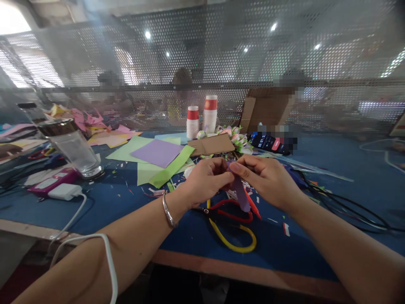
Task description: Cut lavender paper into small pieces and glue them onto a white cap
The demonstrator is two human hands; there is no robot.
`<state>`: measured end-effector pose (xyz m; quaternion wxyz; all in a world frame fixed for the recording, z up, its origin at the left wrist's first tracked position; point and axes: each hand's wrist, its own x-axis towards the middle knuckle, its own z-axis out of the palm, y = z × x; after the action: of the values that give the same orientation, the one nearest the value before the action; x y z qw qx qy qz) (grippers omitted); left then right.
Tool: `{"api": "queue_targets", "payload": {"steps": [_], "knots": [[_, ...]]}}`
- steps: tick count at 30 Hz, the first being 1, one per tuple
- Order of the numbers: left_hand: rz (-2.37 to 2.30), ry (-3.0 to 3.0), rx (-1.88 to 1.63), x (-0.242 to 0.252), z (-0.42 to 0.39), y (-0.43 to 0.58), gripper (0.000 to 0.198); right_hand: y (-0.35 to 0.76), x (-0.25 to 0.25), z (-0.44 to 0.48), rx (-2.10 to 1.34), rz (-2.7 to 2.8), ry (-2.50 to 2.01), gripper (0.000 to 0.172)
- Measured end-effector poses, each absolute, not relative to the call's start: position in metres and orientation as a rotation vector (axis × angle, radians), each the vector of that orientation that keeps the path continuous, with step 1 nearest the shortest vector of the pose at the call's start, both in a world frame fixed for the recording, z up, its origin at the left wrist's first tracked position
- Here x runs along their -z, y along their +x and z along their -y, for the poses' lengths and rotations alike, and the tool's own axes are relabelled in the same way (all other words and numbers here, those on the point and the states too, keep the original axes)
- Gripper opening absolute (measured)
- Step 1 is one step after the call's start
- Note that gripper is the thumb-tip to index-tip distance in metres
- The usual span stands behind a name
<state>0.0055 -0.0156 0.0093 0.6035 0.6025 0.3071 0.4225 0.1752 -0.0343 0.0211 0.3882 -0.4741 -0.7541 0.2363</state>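
Note:
My left hand (205, 178) and my right hand (265, 179) meet over the middle of the blue table (126, 202). Both pinch a narrow purple paper strip (241, 195) that hangs down between them. The left wrist wears a silver bangle (168, 211). Directly under the hands lie scissors with yellow and red handles (232, 226). Paper scraps are scattered around them.
Green and purple paper sheets (158, 158) lie behind the hands, with a cardboard piece (212, 145), paper flowers (236, 137), two paper cup stacks (202, 116) and a phone (268, 142). A glass (76, 147), a charger with white cable (65, 192) sit left. Black cables (341, 207) run right. A perforated screen (221, 63) stands behind, people beyond it.

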Motion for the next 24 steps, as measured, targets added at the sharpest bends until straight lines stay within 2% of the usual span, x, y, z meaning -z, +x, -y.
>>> {"api": "queue_targets", "payload": {"steps": [10,24], "knots": [[-0.672,1.334,-0.941,-0.0073,0.0139,0.0055,0.009,0.1775,-0.0198,0.0303,-0.458,2.022,-1.241,0.053],[-0.729,1.331,-0.943,-0.0101,0.012,0.0056,0.013,0.1829,-0.0123,0.0263,-0.674,1.77,-1.171,0.052]]}}
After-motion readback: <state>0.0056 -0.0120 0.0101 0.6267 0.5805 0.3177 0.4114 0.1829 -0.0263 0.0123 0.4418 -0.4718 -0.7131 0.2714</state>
